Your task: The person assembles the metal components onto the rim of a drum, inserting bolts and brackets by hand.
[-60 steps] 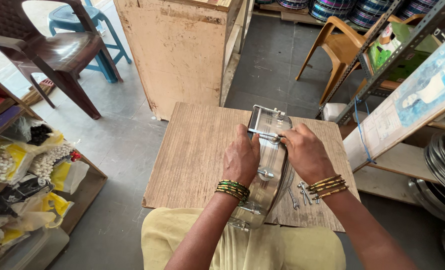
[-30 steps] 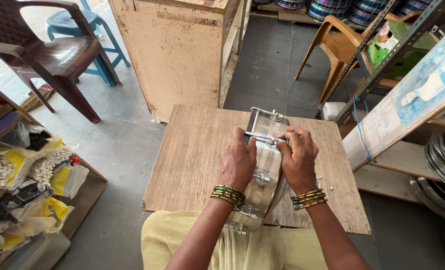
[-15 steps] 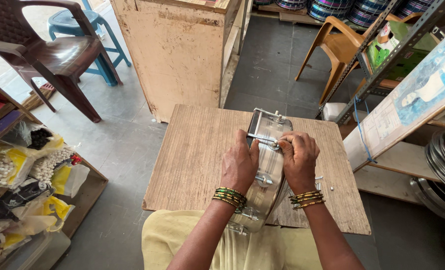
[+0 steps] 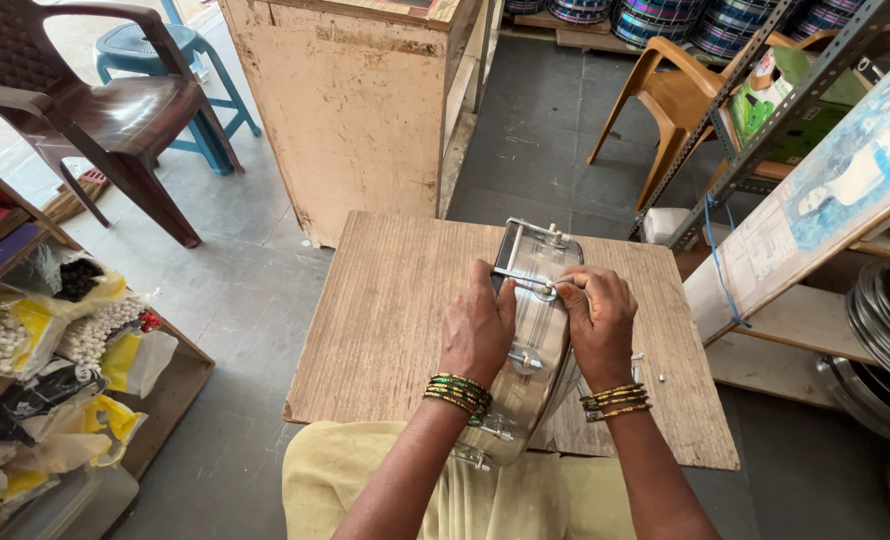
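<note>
Both hands are sitting slightly closer together on the shiny metal drum shell [image 4: 530, 350] than half a second ago, the right hand [image 4: 597, 322] having drawn its fingertips in toward the thin metal rod [image 4: 525, 281] crossing the rim. Resting on edge on the wooden board [image 4: 385, 320] and leaning into the person's lap, the shell is being steadied by the left hand [image 4: 477, 330], fingers curled together over its rim, while the right hand's fingers are pinching the rod's end, so the fitting work at that spot appears to be continuing.

brown chair [image 4: 85, 110], wooden cabinet [image 4: 360, 110]
</note>
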